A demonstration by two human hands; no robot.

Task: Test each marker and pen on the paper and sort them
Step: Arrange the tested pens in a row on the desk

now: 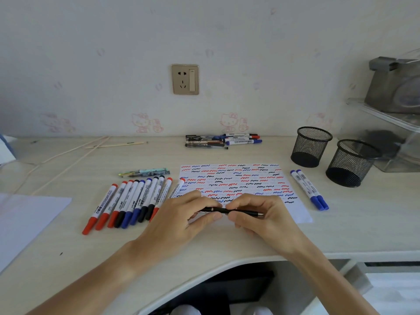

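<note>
Desk [227, 244] surface: I hold black pen [234, 210] pinched between left hand [179, 214] and right hand [263, 214] over paper [295, 212], probably uncapping for test.

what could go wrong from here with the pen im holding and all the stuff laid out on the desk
Both hands, left hand and right hand, pinch the black pen low over the paper, so its tip might smear the squiggles. The left forearm lies near the row of markers and could roll them. The paper is nearly full, so a fresh mark may be hard to spot.

Home desk [68, 258], cartoon-cat wallpaper [145, 123]
</note>
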